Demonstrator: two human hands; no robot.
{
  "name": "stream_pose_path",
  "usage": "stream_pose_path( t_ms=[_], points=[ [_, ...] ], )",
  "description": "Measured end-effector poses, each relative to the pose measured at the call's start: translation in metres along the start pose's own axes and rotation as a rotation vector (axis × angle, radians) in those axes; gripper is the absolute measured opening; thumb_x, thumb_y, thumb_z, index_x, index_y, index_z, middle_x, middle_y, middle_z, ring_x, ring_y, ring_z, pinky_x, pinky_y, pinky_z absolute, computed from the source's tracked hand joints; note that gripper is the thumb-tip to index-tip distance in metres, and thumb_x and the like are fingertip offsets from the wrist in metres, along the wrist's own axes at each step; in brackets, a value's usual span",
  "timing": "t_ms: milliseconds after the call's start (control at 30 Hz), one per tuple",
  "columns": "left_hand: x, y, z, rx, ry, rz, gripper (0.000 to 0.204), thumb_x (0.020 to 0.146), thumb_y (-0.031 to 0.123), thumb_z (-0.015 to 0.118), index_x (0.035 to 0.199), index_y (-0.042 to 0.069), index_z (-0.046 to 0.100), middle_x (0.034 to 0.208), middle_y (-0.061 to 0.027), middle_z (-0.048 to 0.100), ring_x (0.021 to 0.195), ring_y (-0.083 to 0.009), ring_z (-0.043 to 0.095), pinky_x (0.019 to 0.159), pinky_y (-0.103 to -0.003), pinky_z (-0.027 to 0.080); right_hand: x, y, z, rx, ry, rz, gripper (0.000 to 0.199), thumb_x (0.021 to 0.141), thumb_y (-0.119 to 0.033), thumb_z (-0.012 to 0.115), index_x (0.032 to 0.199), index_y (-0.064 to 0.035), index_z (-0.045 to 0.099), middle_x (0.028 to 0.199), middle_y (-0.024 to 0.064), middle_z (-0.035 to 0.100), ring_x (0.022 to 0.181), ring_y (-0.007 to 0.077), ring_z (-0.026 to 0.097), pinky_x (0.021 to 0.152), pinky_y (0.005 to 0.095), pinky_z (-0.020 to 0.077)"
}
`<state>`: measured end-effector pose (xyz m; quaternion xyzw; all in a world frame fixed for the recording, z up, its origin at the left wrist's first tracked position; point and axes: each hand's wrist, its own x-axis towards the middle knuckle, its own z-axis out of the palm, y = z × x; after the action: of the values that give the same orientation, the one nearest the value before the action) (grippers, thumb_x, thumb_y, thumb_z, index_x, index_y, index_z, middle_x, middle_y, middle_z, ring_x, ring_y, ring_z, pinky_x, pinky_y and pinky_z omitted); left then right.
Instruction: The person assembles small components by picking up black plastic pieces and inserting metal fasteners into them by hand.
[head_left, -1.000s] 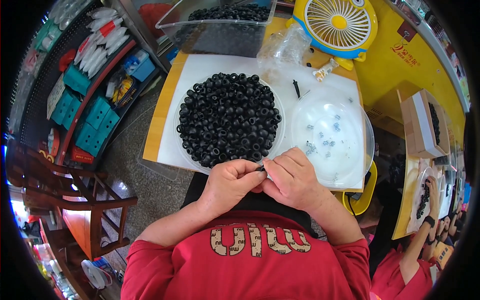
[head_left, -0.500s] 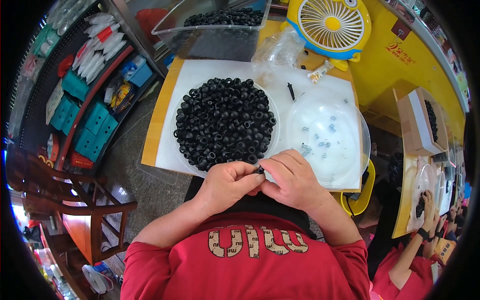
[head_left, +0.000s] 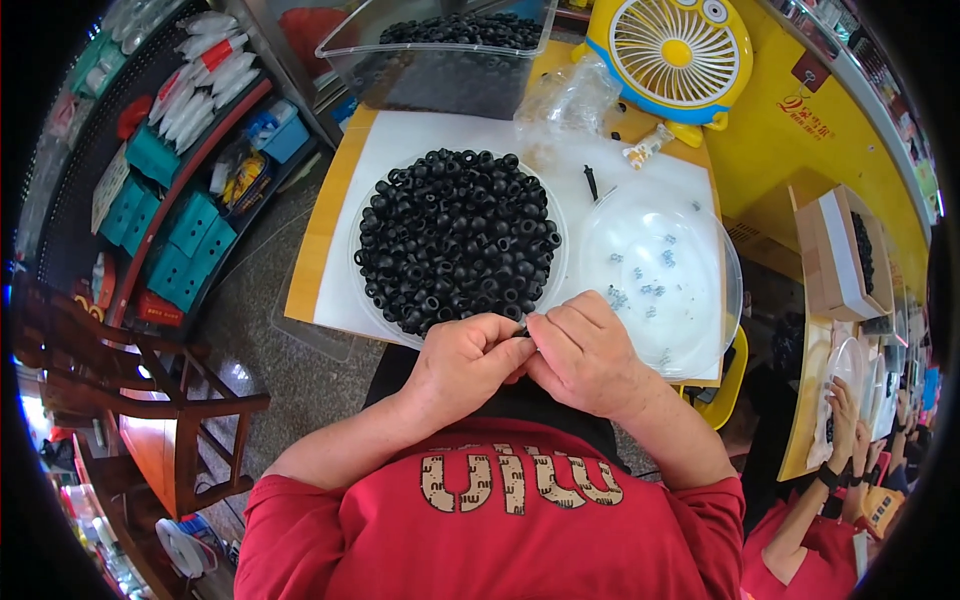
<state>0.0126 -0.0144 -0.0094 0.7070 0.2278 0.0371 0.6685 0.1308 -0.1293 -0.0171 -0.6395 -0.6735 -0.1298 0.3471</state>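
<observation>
My left hand (head_left: 468, 362) and my right hand (head_left: 582, 352) meet at the table's near edge, fingertips pinched together. Between them sits a small black plastic piece (head_left: 522, 332), mostly covered by the fingers. What the right fingertips hold is too small to make out. Just beyond the hands, a round clear tray (head_left: 362, 300) carries a heap of black, hollow, bead-like plastic parts (head_left: 458, 240). To its right, a second clear round tray (head_left: 610, 225) has several tiny metal springs (head_left: 652, 290) scattered in it.
At the back stands a clear bin (head_left: 440, 75) of black parts, beside a crumpled plastic bag (head_left: 570, 100) and a yellow-blue fan (head_left: 670, 55). A thin black stick (head_left: 591, 183) and a small tube (head_left: 648, 146) lie nearby. Another person's hand (head_left: 842, 410) works at the right.
Both hands stay joined, but the fingers have closed further around the black piece, which shows less now. The view has shifted slightly. The other person's hand has moved a little.
</observation>
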Motion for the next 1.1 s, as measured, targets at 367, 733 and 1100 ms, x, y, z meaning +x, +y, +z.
stream_pose_path(
  t_ms=[367, 733, 1100],
  points=[
    [-0.002, 0.006, -0.011, -0.211, -0.138, -0.068, 0.021, 0.083, 0.016, 0.056, 0.093, -0.002, 0.058, 0.076, -0.0021, 0.059, 0.069, -0.0057, 0.054, 0.063, -0.020, 0.045, 0.005, -0.004, -0.004, 0.044, 0.025, 0.134, 0.035, 0.055, -0.007, 0.067, 0.087, 0.0000, 0.055, 0.078, 0.0086, 0.056, 0.069, 0.0240, 0.054, 0.061, 0.0314, 0.0441],
    [-0.005, 0.002, -0.010, -0.254, -0.215, -0.118, 0.020, 0.084, 0.017, 0.055, 0.090, -0.002, 0.059, 0.074, -0.0032, 0.060, 0.067, -0.0068, 0.055, 0.061, -0.020, 0.046, 0.003, -0.006, -0.008, -0.027, -0.056, 0.028, 0.028, 0.057, -0.012, 0.064, 0.080, -0.0021, 0.053, 0.070, 0.0065, 0.051, 0.064, 0.0211, 0.051, 0.060, 0.0305, 0.0419],
    [-0.006, 0.007, -0.015, 0.003, -0.252, -0.157, 0.018, 0.083, 0.017, 0.056, 0.080, -0.001, 0.059, 0.063, -0.0024, 0.058, 0.060, -0.0056, 0.055, 0.054, -0.020, 0.046, 0.003, -0.005, -0.008, 0.038, -0.225, -0.052, 0.023, 0.058, -0.014, 0.065, 0.072, -0.0066, 0.049, 0.067, 0.0036, 0.044, 0.065, 0.0194, 0.046, 0.060, 0.0305, 0.0381]
  ],
)
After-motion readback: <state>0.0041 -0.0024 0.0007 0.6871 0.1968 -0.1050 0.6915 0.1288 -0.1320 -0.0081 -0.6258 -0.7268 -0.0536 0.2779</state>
